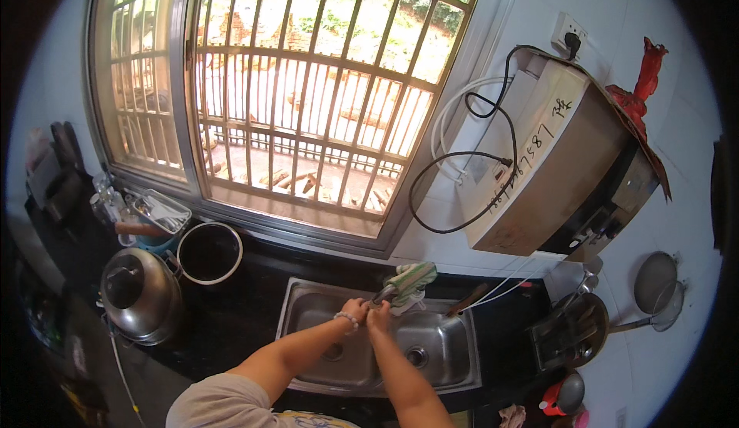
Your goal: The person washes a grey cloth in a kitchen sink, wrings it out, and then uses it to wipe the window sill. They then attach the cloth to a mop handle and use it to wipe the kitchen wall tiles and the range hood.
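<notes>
Above the divider of a two-bowl steel sink [286, 336], both my hands are close together. My left hand [355, 310], with a bead bracelet at the wrist, has its fingers curled in at the end of a dark metal faucet [384, 295]. Right beside it, my right hand [378, 318] is closed too, against the same end. Whatever lies between the fingers is hidden or too small to make out. A green-and-white striped cloth [412, 280] hangs over the faucet's back, just beyond the hands.
Left on the black counter stand a lidded steel pot [142, 297], a white-rimmed dark bucket [240, 255] and a utensil basket [171, 214]. A boxy wall appliance [531, 158] with cables hangs right. Below it are a knife-like handled tool [467, 300] and a dark rack [560, 339].
</notes>
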### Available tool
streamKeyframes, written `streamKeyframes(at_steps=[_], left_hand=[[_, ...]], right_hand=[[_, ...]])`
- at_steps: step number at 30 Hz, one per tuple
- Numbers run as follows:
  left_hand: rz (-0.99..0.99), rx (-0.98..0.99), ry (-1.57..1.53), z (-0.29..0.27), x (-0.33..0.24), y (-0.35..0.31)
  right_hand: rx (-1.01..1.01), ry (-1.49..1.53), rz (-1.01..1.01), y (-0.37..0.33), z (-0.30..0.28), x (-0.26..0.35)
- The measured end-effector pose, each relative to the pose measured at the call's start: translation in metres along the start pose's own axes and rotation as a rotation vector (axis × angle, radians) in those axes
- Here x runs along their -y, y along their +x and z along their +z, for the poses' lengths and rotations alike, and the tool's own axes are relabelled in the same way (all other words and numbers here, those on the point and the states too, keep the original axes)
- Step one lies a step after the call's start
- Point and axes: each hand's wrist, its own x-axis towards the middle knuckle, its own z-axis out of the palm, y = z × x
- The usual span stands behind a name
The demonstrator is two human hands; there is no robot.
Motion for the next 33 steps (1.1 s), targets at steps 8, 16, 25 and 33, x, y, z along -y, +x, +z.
streamKeyframes(at_steps=[8, 16, 25, 33], left_hand=[[-0.115, 0.091, -0.601, -0.009, -0.019, 0.003], [-0.557, 0.219, -0.911, -0.002, 0.054, 0.024], [-0.072, 0.22, -0.555, 0.006, 0.032, -0.006], [0.056, -0.12, -0.215, 0.013, 0.042, 0.004]], right_hand=[[-0.081, 0.036, -0.489, -0.028, -0.006, 0.013], [0.064, -0.246, -0.532, -0.029, -0.006, 0.025], [0.161, -0.26, 0.187, 0.012, -0.02, 0.015], [-0.164, -0.197, -0.083, -0.001, 0.025, 0.0]])
